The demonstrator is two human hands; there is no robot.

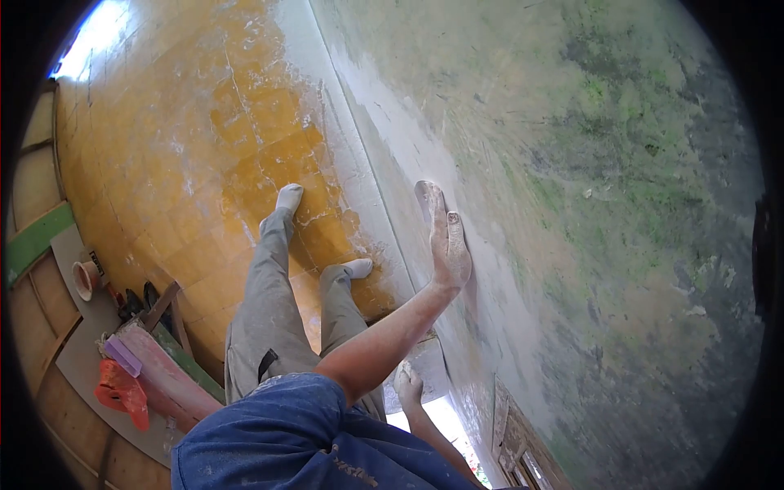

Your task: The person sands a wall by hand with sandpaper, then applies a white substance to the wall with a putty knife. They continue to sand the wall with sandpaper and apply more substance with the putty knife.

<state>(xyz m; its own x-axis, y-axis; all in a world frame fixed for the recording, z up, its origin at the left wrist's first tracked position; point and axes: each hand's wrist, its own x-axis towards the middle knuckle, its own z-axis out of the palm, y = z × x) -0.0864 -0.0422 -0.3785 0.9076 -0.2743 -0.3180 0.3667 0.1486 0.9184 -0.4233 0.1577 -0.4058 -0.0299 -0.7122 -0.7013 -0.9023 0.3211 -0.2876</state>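
Note:
My left hand (449,253), dusted with white, is at the wall (588,245) with its fingers closed on a small flat scraper (424,196). The scraper's blade lies close to a pale, smeared band of the wall. Lower down, my right hand (409,387) is closed at the edge of a greyish flat board (427,366) and appears to grip it. Part of this board is hidden by my left forearm.
Yellow, cracked floor tiles (269,147) meet the wall along a whitish strip (347,122). A red object (122,394), a purple block (122,356), a roll (85,280) and planks lie at left. A wooden frame (523,445) is at lower right.

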